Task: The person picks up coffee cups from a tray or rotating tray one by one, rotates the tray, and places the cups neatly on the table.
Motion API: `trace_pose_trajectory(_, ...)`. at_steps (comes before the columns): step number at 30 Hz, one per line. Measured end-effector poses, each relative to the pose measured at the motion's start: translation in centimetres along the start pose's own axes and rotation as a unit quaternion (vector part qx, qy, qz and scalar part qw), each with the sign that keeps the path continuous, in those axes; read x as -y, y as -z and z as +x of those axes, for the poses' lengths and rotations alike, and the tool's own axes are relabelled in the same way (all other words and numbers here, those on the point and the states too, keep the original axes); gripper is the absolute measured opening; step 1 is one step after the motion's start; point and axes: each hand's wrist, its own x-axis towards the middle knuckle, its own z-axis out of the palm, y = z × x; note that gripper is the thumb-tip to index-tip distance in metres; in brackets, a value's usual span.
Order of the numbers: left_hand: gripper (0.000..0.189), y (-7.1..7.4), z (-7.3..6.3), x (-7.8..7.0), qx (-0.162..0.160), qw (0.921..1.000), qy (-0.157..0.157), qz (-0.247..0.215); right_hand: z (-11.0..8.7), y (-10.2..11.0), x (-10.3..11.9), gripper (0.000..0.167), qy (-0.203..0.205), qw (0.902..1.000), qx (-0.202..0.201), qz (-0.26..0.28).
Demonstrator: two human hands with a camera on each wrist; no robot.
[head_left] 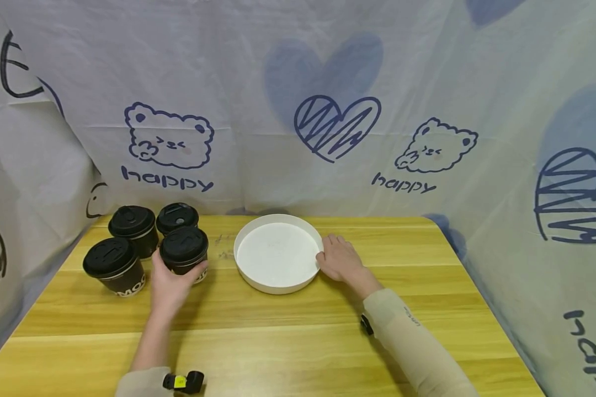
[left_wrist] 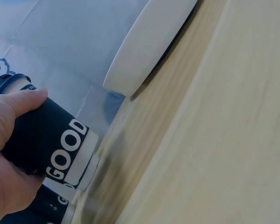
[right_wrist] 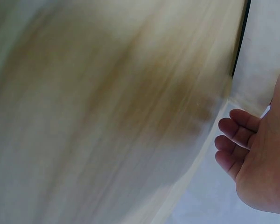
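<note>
My left hand (head_left: 171, 286) grips a black paper coffee cup (left_wrist: 46, 133) with a black lid, thumb on one side and fingers round the other. White letters reading GOOD show on its sleeve in the left wrist view, where its base is close to the tabletop. To the right, a shallow round white tray (head_left: 277, 253) lies on the table. My right hand (head_left: 340, 259) holds the tray's right rim, with the thumb at the edge; its curled fingers (right_wrist: 235, 133) show beside the tray wall in the right wrist view.
Three more lidded black cups stand at the table's left: a front one (head_left: 113, 264), one behind it (head_left: 133, 229) and one at the back (head_left: 177, 218). A white printed cloth (head_left: 258, 110) hangs behind the wooden table (head_left: 258, 342) and along both sides.
</note>
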Motion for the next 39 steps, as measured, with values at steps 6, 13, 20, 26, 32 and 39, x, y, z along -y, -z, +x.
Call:
trace_pose_trajectory(6,0.101,0.4,-0.1,0.4,-0.033,0.9994,0.011,0.005,0.2,-0.2,-0.2,0.049,-0.002,1.0,0.006,0.0)
trace_pose_trajectory(13,0.098,0.6,-0.3,0.7,-0.072,0.997,0.03,0.002,-0.1,0.0,0.0,0.048,-0.003,1.0,0.006,0.003)
trace_pose_trajectory(20,0.1,0.7,-0.3,1.1,-0.091,0.9949,0.042,0.003,-0.3,0.2,0.3,0.046,-0.006,1.0,0.0,0.001)
trace_pose_trajectory(26,0.101,0.9,-0.2,1.3,-0.092,0.9944,0.053,0.005,-0.3,0.2,0.3,0.044,-0.002,1.0,-0.001,0.002)
trace_pose_trajectory(32,0.1,1.0,-0.2,1.5,-0.094,0.9942,0.052,0.0,-0.2,0.0,0.1,0.044,-0.003,1.0,0.001,0.003)
trace_pose_trajectory(39,0.099,1.1,-0.2,1.6,-0.095,0.994,0.053,0.001,-0.2,0.2,0.3,0.045,-0.005,1.0,0.001,0.002)
